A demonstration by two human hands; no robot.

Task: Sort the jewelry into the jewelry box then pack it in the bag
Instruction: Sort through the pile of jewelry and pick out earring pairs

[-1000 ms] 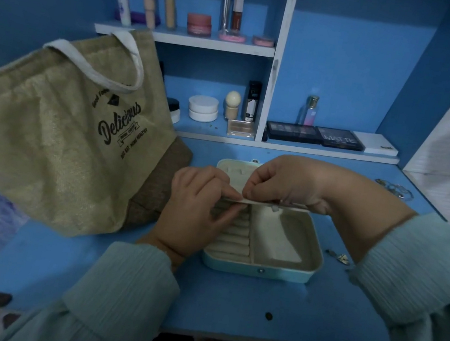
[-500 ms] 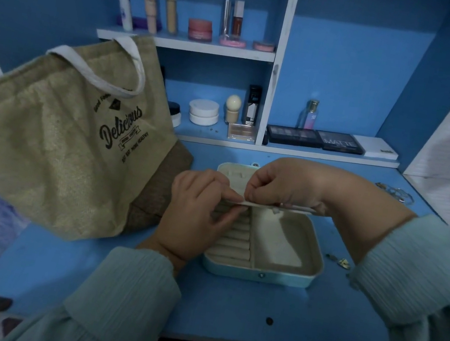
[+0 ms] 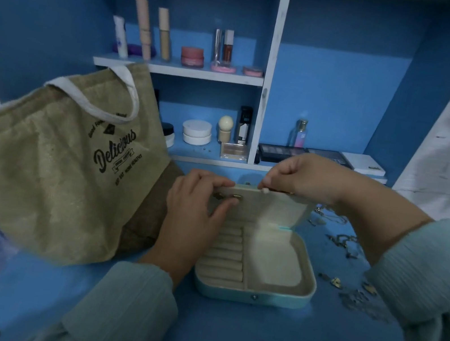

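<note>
The jewelry box [image 3: 256,268] sits open on the blue desk [image 3: 221,327], front edge nearest the person, ring rolls left, open compartment right. Its lid [image 3: 265,207] stands raised at the far side. The left hand [image 3: 196,210] presses a small gold piece [image 3: 228,197] against the lid's inner face — fingers curled around it. The right hand [image 3: 296,179] pinches the lid's top edge. Loose jewelry [image 3: 347,283] lies scattered right of the box, nearer the right hand. The bag [image 3: 49,162] stands at left, touching neither hand.
</note>
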